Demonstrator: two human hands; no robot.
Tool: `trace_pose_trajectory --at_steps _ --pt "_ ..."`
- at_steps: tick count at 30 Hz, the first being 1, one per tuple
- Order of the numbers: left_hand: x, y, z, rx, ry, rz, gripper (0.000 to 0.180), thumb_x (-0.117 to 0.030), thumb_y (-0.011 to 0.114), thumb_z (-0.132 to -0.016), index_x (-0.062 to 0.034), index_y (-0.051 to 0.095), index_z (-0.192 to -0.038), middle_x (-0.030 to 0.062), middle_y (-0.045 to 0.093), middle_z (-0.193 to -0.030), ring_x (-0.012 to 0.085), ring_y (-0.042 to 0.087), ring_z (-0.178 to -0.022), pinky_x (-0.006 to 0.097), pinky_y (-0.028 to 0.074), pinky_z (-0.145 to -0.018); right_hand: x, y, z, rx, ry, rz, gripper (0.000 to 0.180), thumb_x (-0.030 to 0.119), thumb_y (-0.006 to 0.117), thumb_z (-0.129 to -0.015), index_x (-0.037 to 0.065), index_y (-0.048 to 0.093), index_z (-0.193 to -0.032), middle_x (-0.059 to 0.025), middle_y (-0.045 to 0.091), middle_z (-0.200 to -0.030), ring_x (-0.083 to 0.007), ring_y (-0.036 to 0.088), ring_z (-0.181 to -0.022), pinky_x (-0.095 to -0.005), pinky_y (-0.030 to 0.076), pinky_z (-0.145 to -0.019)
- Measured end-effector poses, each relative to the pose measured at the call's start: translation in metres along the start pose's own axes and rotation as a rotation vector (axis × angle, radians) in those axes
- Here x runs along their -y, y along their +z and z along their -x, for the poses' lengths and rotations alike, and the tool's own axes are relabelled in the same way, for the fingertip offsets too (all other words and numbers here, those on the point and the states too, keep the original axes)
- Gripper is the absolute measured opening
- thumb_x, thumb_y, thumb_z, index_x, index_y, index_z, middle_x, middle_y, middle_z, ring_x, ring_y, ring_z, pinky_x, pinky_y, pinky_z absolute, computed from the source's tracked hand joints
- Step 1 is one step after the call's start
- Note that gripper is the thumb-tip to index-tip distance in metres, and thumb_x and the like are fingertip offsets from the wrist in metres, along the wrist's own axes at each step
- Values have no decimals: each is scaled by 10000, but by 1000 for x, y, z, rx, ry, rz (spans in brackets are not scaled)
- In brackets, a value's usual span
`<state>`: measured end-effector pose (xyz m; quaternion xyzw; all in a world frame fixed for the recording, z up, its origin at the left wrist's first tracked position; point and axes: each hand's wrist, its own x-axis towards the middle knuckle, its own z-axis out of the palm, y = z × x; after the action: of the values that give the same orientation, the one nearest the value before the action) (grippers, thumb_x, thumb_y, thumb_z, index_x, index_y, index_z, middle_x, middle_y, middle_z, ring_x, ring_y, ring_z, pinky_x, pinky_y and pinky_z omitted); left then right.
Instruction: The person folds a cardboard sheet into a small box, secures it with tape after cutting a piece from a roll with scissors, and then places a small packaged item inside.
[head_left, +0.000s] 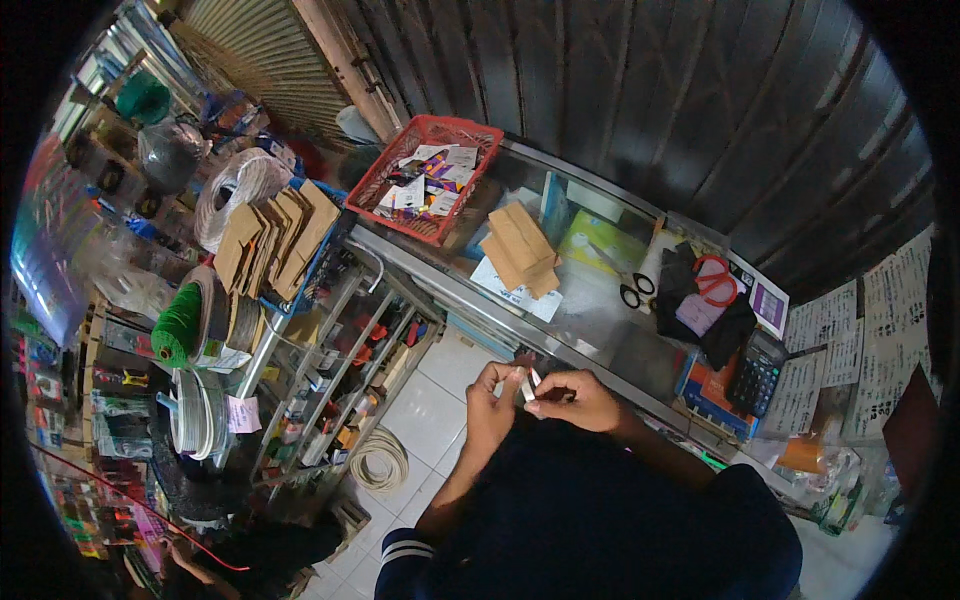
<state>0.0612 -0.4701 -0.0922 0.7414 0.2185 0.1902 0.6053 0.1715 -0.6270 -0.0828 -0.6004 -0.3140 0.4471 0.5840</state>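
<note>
My left hand point(490, 408) and my right hand point(582, 402) are close together at the front edge of the glass counter point(600, 347). Both pinch a small white strip-like piece point(530, 386) between their fingertips. Its exact kind is too small to make out. Beyond my hands, brown cardboard pieces point(520, 250) lie on a white sheet on the counter. Black-handled scissors point(637, 290) rest to their right.
A red basket point(440, 128) of small cards stands at the counter's far left. Right lie red-handled scissors point(716, 281), black cloth point(735, 330) and a calculator point(757, 373). Crowded shelves and a cable coil point(379, 460) are left. Another person's hand point(185, 560) shows lower left.
</note>
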Motion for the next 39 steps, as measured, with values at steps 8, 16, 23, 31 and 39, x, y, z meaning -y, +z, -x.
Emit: trace_pose_trajectory --at_steps 8,16,23,31,39 --pt "26 13 38 -60 11 -324 194 -207 585 -1031 -19 566 -989 205 682 -787 413 683 -699 455 511 -573 -38 8 1 174 196 -75 179 170 756 -933 10 681 -961 10 638 -801 -52 584 -736 -242 458 -647" --pt "36 18 53 12 -136 179 188 -159 593 -1035 14 593 -961 155 739 -943 215 716 -883 323 539 -765 -38 5 12 315 178 -19 336 341 714 -960 8 673 -944 -26 650 -849 -91 579 -737 -274 441 -660" --pt "18 2 42 311 -297 365 148 -118 611 -1022 24 649 -1003 133 728 -1085 173 668 -1072 309 494 -955 25 -63 26 219 136 505 416 390 682 -959 47 683 -1194 -132 696 -1016 -198 654 -991 -344 514 -863" --pt "2 6 50 292 -127 35 156 -141 667 -981 14 659 -976 151 746 -971 244 714 -917 321 533 -805 33 -167 -8 -606 -63 1075 341 236 751 -828 30 664 -1085 -193 688 -1018 -399 656 -978 -496 523 -846" --pt "-23 13 72 173 325 -346 121 -157 672 -953 -38 656 -970 164 704 -860 364 643 -723 456 505 -687 -1 -165 -34 -636 140 1296 278 96 691 -806 -5 621 -1056 -250 678 -964 -431 654 -918 -532 518 -830"
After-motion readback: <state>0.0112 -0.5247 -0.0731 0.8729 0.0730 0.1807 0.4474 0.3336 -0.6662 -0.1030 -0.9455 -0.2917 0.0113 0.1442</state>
